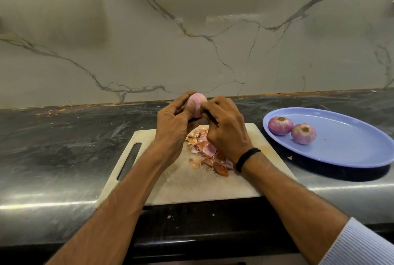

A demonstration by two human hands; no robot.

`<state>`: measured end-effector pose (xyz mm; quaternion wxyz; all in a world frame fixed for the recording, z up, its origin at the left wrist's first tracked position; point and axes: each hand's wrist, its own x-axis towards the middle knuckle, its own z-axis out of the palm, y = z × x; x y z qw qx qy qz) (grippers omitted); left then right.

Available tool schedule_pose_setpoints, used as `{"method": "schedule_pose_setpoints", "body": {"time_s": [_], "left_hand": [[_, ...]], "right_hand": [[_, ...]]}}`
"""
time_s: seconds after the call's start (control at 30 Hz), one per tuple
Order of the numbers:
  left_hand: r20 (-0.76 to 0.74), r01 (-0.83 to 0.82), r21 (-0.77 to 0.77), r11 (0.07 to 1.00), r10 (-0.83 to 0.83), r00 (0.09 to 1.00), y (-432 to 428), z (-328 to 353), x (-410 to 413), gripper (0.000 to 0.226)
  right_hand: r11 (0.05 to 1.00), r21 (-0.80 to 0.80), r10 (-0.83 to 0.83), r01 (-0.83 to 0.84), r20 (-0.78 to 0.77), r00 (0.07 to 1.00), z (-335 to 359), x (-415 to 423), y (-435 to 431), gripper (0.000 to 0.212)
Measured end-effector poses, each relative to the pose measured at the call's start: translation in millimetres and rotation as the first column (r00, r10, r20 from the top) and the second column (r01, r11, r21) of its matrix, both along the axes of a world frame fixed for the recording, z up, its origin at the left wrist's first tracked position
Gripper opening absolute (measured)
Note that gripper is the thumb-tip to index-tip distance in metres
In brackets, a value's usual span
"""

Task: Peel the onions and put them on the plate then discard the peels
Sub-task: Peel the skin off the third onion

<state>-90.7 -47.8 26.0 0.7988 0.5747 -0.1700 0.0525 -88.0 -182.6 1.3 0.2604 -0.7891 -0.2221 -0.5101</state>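
My left hand (173,122) grips a pale pink onion (198,103) above the far edge of the white cutting board (170,181), thumb pressed on its front. My right hand (223,128) pinches at the onion's right side with fingers curled. A heap of brown and pink peels (204,149) lies on the board below both hands. Two peeled onions (280,125) (303,133) sit side by side at the left of the blue oval plate (345,149), to the right of the board.
The board and plate rest on a dark marbled counter (64,147) with a shiny front edge. A white veined marble wall (191,41) rises behind. Small peel crumbs lie along the wall's foot and on the dark ledge below the board.
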Motion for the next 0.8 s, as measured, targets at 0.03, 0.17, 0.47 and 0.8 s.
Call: {"method": "schedule_pose_setpoints", "body": {"time_s": [0.03, 0.17, 0.47, 0.8], "left_hand": [[-0.016, 0.001, -0.041, 0.999, -0.002, 1.0, 0.3, 1.2, 0.4, 0.029], [-0.06, -0.025, -0.104, 0.994, 0.019, 0.998, 2.4, 1.7, 5.1, 0.022], [-0.02, -0.045, 0.038, 0.998, 0.045, 0.999, 3.5, 0.0, 5.6, 0.027], [-0.044, -0.077, 0.002, 0.997, 0.077, 0.996, 3.7, -1.7, 7.8, 0.02]], "right_hand": [[1.0, 0.002, 0.006, -0.006, -0.021, 1.0, -0.2, -0.7, 1.7, 0.02], [0.982, 0.187, -0.023, 0.032, -0.053, 0.998, 3.9, 1.9, -1.1, 0.011], [0.979, 0.201, 0.064, -0.035, -0.141, 0.988, 2.0, 6.8, -0.1, 0.025], [0.991, 0.127, 0.059, -0.049, -0.074, 0.996, 2.5, 6.1, -1.3, 0.022]]}}
